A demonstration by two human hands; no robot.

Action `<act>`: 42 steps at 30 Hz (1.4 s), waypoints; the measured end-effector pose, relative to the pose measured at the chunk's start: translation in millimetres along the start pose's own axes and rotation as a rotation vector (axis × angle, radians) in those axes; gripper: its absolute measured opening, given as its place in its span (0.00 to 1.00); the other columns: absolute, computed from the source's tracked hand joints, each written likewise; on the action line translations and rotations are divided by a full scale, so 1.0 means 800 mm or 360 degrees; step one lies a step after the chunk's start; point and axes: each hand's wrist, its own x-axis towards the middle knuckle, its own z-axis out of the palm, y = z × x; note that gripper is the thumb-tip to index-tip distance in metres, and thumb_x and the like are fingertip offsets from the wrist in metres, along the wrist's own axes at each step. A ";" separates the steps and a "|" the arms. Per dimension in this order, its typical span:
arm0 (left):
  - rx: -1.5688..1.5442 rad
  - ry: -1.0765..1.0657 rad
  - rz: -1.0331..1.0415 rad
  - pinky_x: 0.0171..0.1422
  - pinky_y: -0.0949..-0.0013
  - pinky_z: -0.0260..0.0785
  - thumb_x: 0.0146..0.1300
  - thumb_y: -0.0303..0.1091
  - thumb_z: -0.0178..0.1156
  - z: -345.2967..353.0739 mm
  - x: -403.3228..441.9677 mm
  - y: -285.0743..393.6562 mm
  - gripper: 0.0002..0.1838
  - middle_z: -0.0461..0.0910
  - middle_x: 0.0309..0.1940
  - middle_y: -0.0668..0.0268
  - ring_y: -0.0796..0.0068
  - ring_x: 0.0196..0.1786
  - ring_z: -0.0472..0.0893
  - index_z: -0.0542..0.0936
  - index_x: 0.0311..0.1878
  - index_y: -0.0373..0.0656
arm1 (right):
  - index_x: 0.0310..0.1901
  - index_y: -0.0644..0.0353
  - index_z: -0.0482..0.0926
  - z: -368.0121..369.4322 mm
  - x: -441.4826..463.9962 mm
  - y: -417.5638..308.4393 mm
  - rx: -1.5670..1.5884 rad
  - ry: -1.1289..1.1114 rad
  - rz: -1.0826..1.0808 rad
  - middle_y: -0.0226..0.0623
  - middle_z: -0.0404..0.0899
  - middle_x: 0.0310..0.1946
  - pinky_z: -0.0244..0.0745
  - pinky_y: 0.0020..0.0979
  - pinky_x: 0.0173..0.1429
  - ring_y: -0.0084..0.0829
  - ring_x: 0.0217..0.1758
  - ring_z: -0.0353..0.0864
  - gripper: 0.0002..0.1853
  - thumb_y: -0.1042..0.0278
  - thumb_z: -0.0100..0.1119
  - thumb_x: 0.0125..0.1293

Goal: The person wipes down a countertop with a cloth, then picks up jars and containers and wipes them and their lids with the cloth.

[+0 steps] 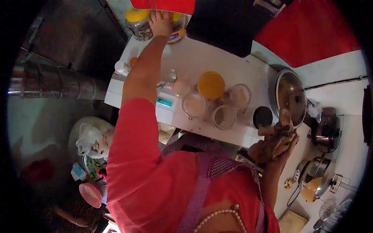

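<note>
My left hand (160, 24) reaches across the table, its fingers over the yellow lid of a clear jar (177, 33) at the far edge. Beside it stands another yellow-lidded jar (140, 30) with dark, lumpy contents. On the right, my right hand (292, 144) holds a brown, knobbly clump like a mass of roots (274, 140). That clump is close to the rim of a round steel bowl (290, 95) and a dark round lid (263, 116). Most of the right hand's fingers are hidden behind the clump.
Several clear round containers (195, 104) stand around an orange-yellow disc (211, 84) on the white table (217, 50). A scale with a teal display (164, 102) sits at the near edge. A pink basket (90, 195) is lower left; a steel pan (315, 178) is right.
</note>
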 end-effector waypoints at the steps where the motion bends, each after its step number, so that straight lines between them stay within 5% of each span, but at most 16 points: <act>1: 0.0013 0.0032 -0.0068 0.67 0.42 0.50 0.47 0.48 0.69 -0.004 0.003 0.004 0.39 0.60 0.63 0.51 0.47 0.67 0.57 0.65 0.64 0.57 | 0.58 0.59 0.68 0.008 0.003 0.001 -0.0014 0.0018 -0.0052 0.41 0.75 0.49 0.77 0.38 0.47 0.37 0.46 0.78 0.30 0.40 0.37 0.70; 5: -0.0099 -0.0439 -0.0128 0.66 0.42 0.51 0.49 0.50 0.67 -0.042 -0.010 0.018 0.33 0.63 0.63 0.57 0.52 0.68 0.57 0.72 0.60 0.56 | 0.58 0.57 0.67 -0.002 0.027 -0.019 0.0041 -0.0438 -0.0034 0.40 0.74 0.51 0.76 0.37 0.51 0.38 0.49 0.77 0.29 0.40 0.38 0.70; 6: -0.0137 -0.0599 -0.0126 0.66 0.42 0.52 0.49 0.49 0.67 -0.062 -0.014 0.022 0.30 0.65 0.62 0.58 0.53 0.67 0.60 0.73 0.58 0.55 | 0.60 0.57 0.66 -0.015 0.039 -0.025 -0.0030 0.0231 -0.0158 0.41 0.72 0.54 0.74 0.39 0.55 0.38 0.54 0.75 0.29 0.41 0.42 0.69; 8: -0.0211 -0.0914 -0.0130 0.64 0.42 0.55 0.49 0.48 0.66 -0.102 -0.025 0.029 0.26 0.70 0.58 0.58 0.55 0.65 0.64 0.77 0.53 0.53 | 0.61 0.56 0.66 -0.032 0.063 -0.050 -0.0152 0.0276 -0.0305 0.40 0.70 0.56 0.72 0.40 0.58 0.38 0.56 0.73 0.29 0.42 0.44 0.69; 12: -0.0627 -0.0608 0.0079 0.60 0.54 0.64 0.50 0.39 0.67 -0.152 -0.071 0.028 0.18 0.79 0.48 0.58 0.58 0.56 0.74 0.80 0.46 0.48 | 0.63 0.57 0.64 -0.027 0.101 -0.093 -0.0243 0.0159 -0.0476 0.39 0.69 0.58 0.68 0.39 0.62 0.37 0.58 0.72 0.28 0.46 0.48 0.68; 14: -0.0680 -0.0484 0.0023 0.58 0.63 0.68 0.51 0.30 0.67 -0.245 -0.090 0.080 0.17 0.80 0.45 0.58 0.59 0.51 0.77 0.80 0.46 0.43 | 0.62 0.59 0.65 -0.013 0.118 -0.106 -0.0370 -0.0289 -0.0430 0.39 0.69 0.58 0.67 0.36 0.62 0.36 0.59 0.71 0.28 0.51 0.54 0.66; 16: -0.0809 -0.0478 0.0110 0.58 0.62 0.68 0.51 0.29 0.67 -0.293 -0.118 0.118 0.16 0.80 0.45 0.57 0.58 0.51 0.77 0.80 0.45 0.42 | 0.61 0.60 0.67 -0.010 0.155 -0.112 -0.0729 -0.0221 -0.0415 0.38 0.72 0.55 0.66 0.34 0.61 0.34 0.57 0.72 0.27 0.58 0.58 0.64; 18: -0.0894 -0.0432 0.0233 0.57 0.61 0.68 0.50 0.28 0.66 -0.332 -0.145 0.164 0.16 0.80 0.45 0.56 0.57 0.51 0.77 0.79 0.44 0.40 | 0.61 0.60 0.67 0.022 0.165 -0.107 -0.1009 -0.0530 -0.0665 0.37 0.74 0.52 0.67 0.31 0.59 0.31 0.54 0.74 0.28 0.62 0.61 0.60; 21: -0.0956 -0.0366 0.0375 0.58 0.59 0.68 0.49 0.25 0.65 -0.363 -0.202 0.249 0.17 0.79 0.45 0.55 0.55 0.51 0.77 0.78 0.45 0.39 | 0.59 0.59 0.69 0.017 0.184 -0.108 -0.1495 -0.0524 -0.0590 0.37 0.76 0.49 0.69 0.30 0.57 0.31 0.51 0.75 0.28 0.61 0.63 0.58; 24: -0.1276 -0.0671 0.0164 0.61 0.59 0.65 0.50 0.27 0.67 -0.371 -0.266 0.339 0.26 0.74 0.53 0.54 0.53 0.57 0.73 0.73 0.54 0.40 | 0.59 0.60 0.69 -0.026 0.202 -0.097 -0.1892 -0.0939 -0.0203 0.41 0.76 0.50 0.69 0.32 0.57 0.34 0.52 0.75 0.29 0.59 0.64 0.56; 28: -0.1530 -0.0870 -0.0279 0.67 0.57 0.60 0.45 0.32 0.71 -0.307 -0.344 0.432 0.52 0.62 0.63 0.45 0.47 0.64 0.66 0.49 0.70 0.34 | 0.60 0.63 0.68 -0.091 0.208 -0.021 -0.2393 -0.1686 -0.0928 0.48 0.72 0.56 0.66 0.36 0.62 0.43 0.59 0.72 0.31 0.58 0.64 0.57; 30: -0.1628 -0.0838 -0.0254 0.67 0.58 0.59 0.41 0.31 0.75 -0.254 -0.365 0.445 0.63 0.54 0.66 0.42 0.46 0.67 0.62 0.36 0.71 0.35 | 0.61 0.62 0.67 -0.115 0.193 0.013 -0.2502 -0.1985 -0.1143 0.50 0.63 0.64 0.58 0.41 0.68 0.49 0.67 0.61 0.33 0.54 0.64 0.56; 32: -0.2055 -0.0880 -0.0345 0.72 0.58 0.53 0.34 0.30 0.79 -0.224 -0.376 0.453 0.74 0.49 0.69 0.40 0.47 0.72 0.54 0.26 0.70 0.37 | 0.62 0.59 0.67 -0.120 0.169 0.022 -0.2592 -0.1854 -0.1267 0.47 0.59 0.66 0.53 0.46 0.69 0.48 0.69 0.57 0.35 0.48 0.62 0.57; 38: -0.2099 -0.0500 -0.0258 0.75 0.53 0.45 0.36 0.34 0.80 -0.167 -0.424 0.468 0.73 0.44 0.71 0.41 0.48 0.75 0.45 0.28 0.71 0.40 | 0.63 0.54 0.67 -0.122 0.168 0.013 -0.2701 -0.2039 -0.1605 0.41 0.56 0.68 0.52 0.47 0.69 0.47 0.70 0.55 0.34 0.46 0.59 0.57; 42: -0.1287 -0.0555 0.0062 0.76 0.51 0.39 0.35 0.36 0.79 -0.151 -0.423 0.472 0.71 0.44 0.71 0.42 0.47 0.75 0.44 0.33 0.72 0.38 | 0.62 0.52 0.68 -0.107 0.161 0.027 -0.2772 -0.1819 -0.1553 0.39 0.62 0.63 0.59 0.49 0.63 0.46 0.65 0.61 0.34 0.44 0.59 0.57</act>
